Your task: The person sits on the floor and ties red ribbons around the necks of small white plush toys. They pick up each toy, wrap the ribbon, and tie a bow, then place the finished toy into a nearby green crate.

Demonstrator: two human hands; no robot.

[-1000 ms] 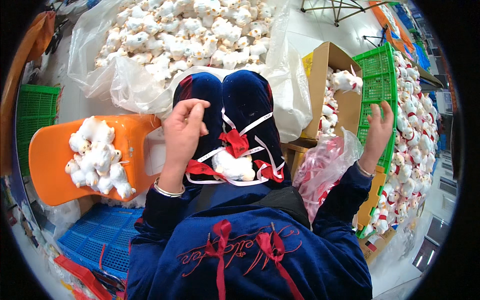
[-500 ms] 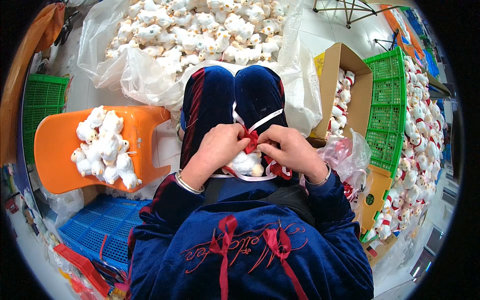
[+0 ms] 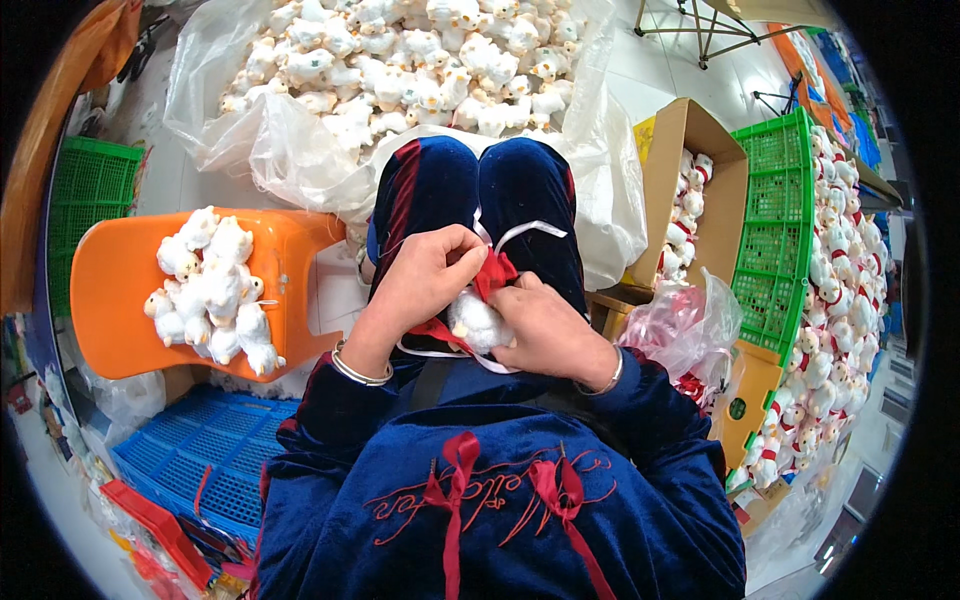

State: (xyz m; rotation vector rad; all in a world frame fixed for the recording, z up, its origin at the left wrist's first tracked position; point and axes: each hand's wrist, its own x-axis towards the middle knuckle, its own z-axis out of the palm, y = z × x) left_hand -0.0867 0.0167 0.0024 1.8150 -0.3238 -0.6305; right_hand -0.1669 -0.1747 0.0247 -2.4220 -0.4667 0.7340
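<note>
A small white plush toy (image 3: 474,318) rests in my lap, partly hidden by my fingers. Red fabric (image 3: 492,274) stands up from its far end. My left hand (image 3: 428,275) pinches the red fabric from the left. My right hand (image 3: 548,328) is wrapped round the toy's right side, its thumb near the toy's near end and its fingertips by the red fabric. A white ribbon (image 3: 532,228) curves across my right thigh, and more of it loops below the toy. Another red strip (image 3: 438,333) shows under my left wrist.
An orange stool (image 3: 110,290) on the left bears several white plush toys (image 3: 215,280). Ahead, a clear plastic sheet (image 3: 215,110) holds a heap of similar toys. On the right stand a cardboard box (image 3: 718,190), a green crate (image 3: 775,235) and red-scarfed toys (image 3: 830,270). A blue crate (image 3: 205,450) lies lower left.
My right hand has come down and round the toy's right side from a pinch at the red fabric. My left hand has shifted slightly up, still at the fabric. The toy has turned.
</note>
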